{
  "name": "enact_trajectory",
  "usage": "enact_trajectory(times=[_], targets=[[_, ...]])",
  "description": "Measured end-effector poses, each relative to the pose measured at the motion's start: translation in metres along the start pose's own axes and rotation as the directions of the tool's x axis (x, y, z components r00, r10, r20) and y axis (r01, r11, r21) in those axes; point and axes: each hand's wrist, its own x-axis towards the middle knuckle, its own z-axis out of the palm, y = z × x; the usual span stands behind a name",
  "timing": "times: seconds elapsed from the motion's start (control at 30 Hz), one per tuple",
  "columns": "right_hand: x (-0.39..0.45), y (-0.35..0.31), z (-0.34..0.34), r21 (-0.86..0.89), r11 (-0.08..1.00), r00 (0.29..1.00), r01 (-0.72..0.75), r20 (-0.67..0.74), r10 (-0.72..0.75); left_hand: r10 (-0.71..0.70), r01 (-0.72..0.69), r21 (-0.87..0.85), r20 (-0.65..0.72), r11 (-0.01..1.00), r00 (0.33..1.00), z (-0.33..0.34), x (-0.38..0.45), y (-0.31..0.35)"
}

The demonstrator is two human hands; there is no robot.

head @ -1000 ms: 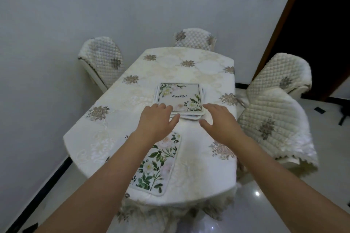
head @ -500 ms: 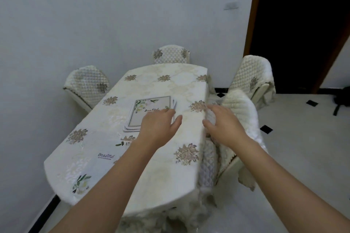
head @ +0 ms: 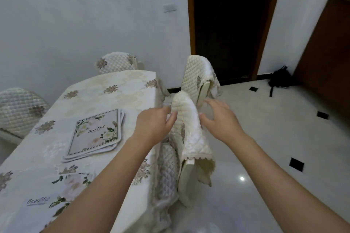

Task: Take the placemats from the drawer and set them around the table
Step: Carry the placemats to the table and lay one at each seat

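Observation:
A stack of floral placemats [head: 94, 134] lies on the table [head: 117, 88], which wears a cream flowered cloth. One more floral placemat [head: 62, 191] lies flat at the table's near end, partly hidden by my left forearm. My left hand [head: 155, 124] is at the table's right edge, its fingertips against the left side of a quilted chair back [head: 186, 128]. On the other side of that chair back hovers my right hand [head: 217, 117], fingers spread. Neither hand holds a placemat.
Three more quilted chairs stand around the table: far right [head: 197, 75], far end [head: 117, 62] and left [head: 19, 107]. A dark doorway [head: 227, 24] opens behind. A black bag [head: 280, 79] sits on the glossy tiled floor at the right.
My view has swung right. Both hands left the placemat stack and moved right, across the table's edge, to either side of the near chair back.

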Motion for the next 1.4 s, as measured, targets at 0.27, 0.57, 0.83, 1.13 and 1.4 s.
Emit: enact_trajectory(times=[0.27, 0.57, 0.83, 1.13, 1.4], targets=[[0.058, 0.046, -0.034, -0.118, 0.986, 0.989, -0.115, -0.105, 0.102, 0.089, -0.099, -0.153, -0.069, 0.983, 0.994, 0.040, 0.105, 0.040], [0.134, 0.072, -0.037, -0.128, 0.982, 0.984, -0.136, -0.134, 0.119, 0.125, -0.134, -0.208, -0.056, 0.969, 0.991, 0.067, 0.193, 0.045], [0.242, 0.087, 0.028, 0.031, 0.999, 0.996, 0.033, 0.087, -0.035, -0.174, 0.181, -0.148, 0.057, 0.972, 0.983, 0.108, 0.225, -0.008], [0.334, 0.085, 0.087, 0.182, 0.944, 0.845, 0.274, 0.424, -0.326, -0.584, 0.587, -0.001, 0.089, 0.810, 0.807, 0.117, 0.216, -0.031], [0.321, -0.013, 0.118, 0.362, 0.780, 0.582, 0.510, 0.522, -0.623, -0.840, 0.840, 0.110, -0.061, 0.531, 0.539, 0.062, 0.125, -0.059]])
